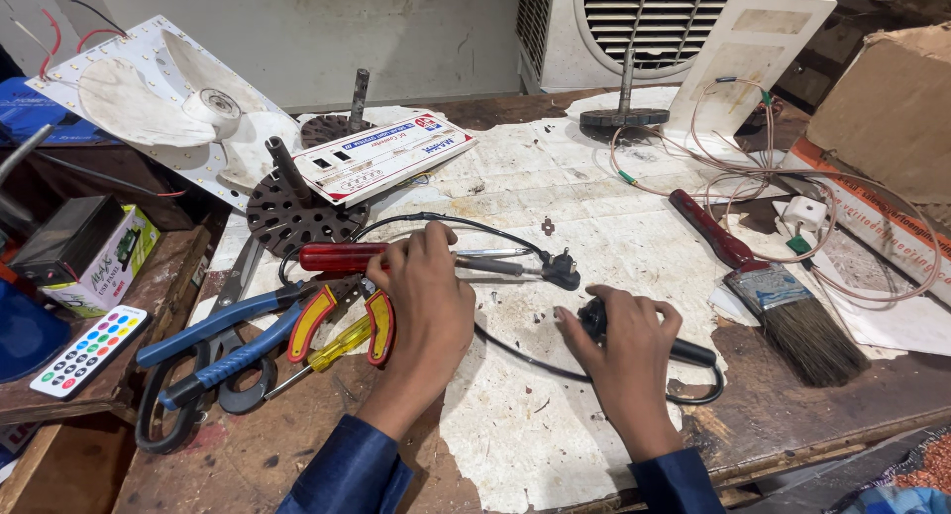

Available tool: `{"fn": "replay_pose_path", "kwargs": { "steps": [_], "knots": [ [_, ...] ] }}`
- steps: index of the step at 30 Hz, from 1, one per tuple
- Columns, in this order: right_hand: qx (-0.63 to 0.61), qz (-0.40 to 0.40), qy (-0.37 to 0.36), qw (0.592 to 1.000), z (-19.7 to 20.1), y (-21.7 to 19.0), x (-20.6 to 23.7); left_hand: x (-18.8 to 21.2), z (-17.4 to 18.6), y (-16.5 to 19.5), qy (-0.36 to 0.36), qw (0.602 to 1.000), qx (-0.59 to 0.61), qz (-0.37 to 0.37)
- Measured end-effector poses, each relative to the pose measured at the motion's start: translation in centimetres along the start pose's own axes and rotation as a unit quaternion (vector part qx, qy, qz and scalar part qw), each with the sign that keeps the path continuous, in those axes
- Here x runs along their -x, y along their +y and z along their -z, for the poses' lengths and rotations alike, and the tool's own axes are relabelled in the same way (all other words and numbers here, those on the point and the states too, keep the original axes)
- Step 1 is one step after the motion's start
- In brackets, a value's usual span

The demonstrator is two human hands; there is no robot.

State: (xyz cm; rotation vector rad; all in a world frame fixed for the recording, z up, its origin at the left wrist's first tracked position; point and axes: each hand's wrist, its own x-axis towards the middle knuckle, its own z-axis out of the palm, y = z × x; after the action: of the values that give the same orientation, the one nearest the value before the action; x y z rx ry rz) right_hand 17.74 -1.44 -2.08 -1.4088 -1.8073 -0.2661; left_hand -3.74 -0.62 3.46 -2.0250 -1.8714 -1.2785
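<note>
My left hand [421,296] rests on the workbench with its fingers curled over a thin metal shaft, apparently a soldering iron [490,264], just beside a red-handled screwdriver [332,257]. My right hand [624,351] grips a black handle or plug body [693,353] from which a black cable [515,351] runs. The cable loops up to a black mains plug [562,269] lying between both hands. Dark blue sleeves cover both forearms.
Blue pliers [213,321], red-yellow pliers [342,321], black scissors [183,395] and a yellow screwdriver lie left. A paintbrush [783,306] and copper wire coil [753,167] lie right. Fan blade [168,98], rotor discs [292,212], a remote [89,351] and cardboard box [882,108] surround.
</note>
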Motion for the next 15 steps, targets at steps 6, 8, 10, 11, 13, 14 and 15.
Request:
{"fn": "replay_pose_path", "kwargs": {
  "steps": [6,8,10,11,13,14,15],
  "knots": [
    [0.041,-0.010,-0.040,0.998,0.2,-0.4,-0.3,0.0,-1.4,-0.4,-0.021,0.999,0.019,0.018],
    [0.021,0.018,-0.029,0.999,0.2,-0.5,-0.4,0.0,-1.7,-0.6,-0.034,0.999,0.019,0.023],
    [-0.005,0.046,-0.018,0.999,0.3,-0.4,-0.4,0.1,-1.7,-0.6,-0.042,0.998,0.021,0.030],
    [-0.021,0.060,-0.012,0.998,0.4,-0.4,-0.5,0.0,-1.7,-0.7,-0.043,0.998,0.023,0.034],
    [-0.040,0.085,0.008,0.996,0.4,-0.4,-0.7,-0.1,-1.8,-0.8,-0.039,0.998,0.030,0.033],
    [-0.042,0.094,0.022,0.994,0.5,-0.4,-0.7,-0.1,-1.8,-0.8,-0.033,0.998,0.034,0.027],
    [-0.045,0.104,0.036,0.993,0.6,-0.4,-0.7,-0.2,-1.8,-0.8,-0.028,0.999,0.038,0.022]
  ]
}}
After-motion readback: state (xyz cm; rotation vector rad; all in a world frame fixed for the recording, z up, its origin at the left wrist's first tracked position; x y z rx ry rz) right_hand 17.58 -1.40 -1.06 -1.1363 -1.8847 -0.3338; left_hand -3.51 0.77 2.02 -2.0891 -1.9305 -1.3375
